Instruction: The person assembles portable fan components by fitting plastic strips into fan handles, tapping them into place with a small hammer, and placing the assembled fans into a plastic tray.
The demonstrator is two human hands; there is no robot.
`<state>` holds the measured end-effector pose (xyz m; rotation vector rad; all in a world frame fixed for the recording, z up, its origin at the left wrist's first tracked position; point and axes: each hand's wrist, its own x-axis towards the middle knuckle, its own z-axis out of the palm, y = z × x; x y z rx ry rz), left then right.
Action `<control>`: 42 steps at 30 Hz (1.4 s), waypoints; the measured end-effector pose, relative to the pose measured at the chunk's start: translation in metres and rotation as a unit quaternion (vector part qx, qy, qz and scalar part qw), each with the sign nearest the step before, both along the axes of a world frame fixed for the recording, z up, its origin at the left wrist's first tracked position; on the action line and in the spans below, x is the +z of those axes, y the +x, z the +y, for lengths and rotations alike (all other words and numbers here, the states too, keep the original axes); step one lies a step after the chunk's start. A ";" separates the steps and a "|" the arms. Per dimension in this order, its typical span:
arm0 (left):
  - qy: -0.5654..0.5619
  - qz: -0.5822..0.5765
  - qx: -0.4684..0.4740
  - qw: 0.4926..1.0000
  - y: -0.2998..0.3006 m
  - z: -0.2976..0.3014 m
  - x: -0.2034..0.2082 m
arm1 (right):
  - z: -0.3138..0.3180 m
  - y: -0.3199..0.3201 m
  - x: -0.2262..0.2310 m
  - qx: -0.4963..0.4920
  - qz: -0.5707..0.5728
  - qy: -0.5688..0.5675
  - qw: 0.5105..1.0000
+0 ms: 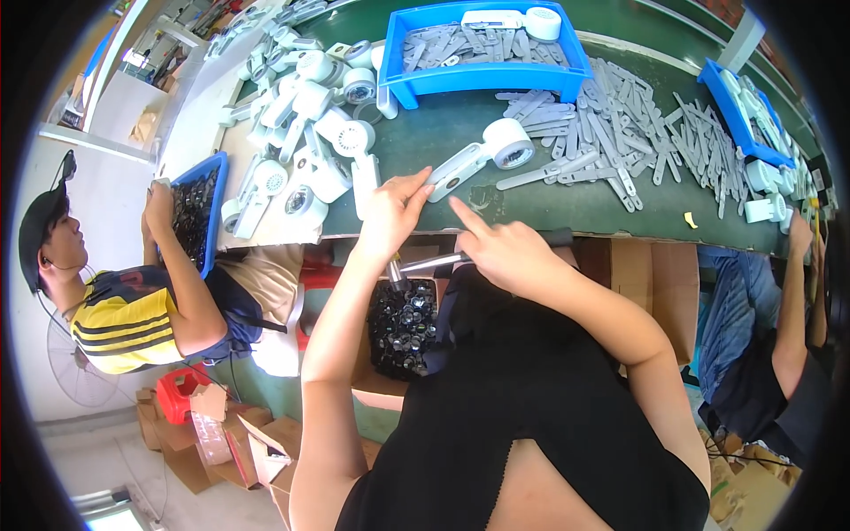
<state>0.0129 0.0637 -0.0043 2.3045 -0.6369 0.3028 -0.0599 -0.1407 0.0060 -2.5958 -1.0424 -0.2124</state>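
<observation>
Between the thumb and index finger of my left hand [398,208] is the lower end of a white handheld device [460,171]. It has a flat handle and a round, drum-like head, and it lies at the bench edge with the head pointing away to the right. My right hand [506,254] is curled round a hammer [434,262], its index finger stretched toward the device's handle. The hammer's metal head hangs to the left, below my left wrist, and its dark grip shows past my right hand. Below it, a cardboard box holds shiny black round parts [405,332].
Similar white devices [305,115] are heaped at left. A blue tray [487,84] of grey strips stands at the back, with loose grey strips [611,124] to its right. Another blue tray [753,124] is farther right. A co-worker [133,292] sits left; another person's arm [792,310] reaches in at right.
</observation>
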 end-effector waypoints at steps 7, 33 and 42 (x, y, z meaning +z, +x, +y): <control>-0.017 0.014 -0.009 1.000 -0.007 -0.007 -0.001 | -0.055 -0.045 -0.003 -0.025 0.170 0.136 0.976; -0.105 -0.031 0.058 0.992 -0.005 -0.018 -0.025 | -0.045 -0.017 0.012 -0.110 0.193 0.324 0.920; -0.163 -0.046 0.133 0.977 -0.009 -0.025 -0.041 | -0.043 -0.013 0.014 -0.101 0.257 0.240 0.931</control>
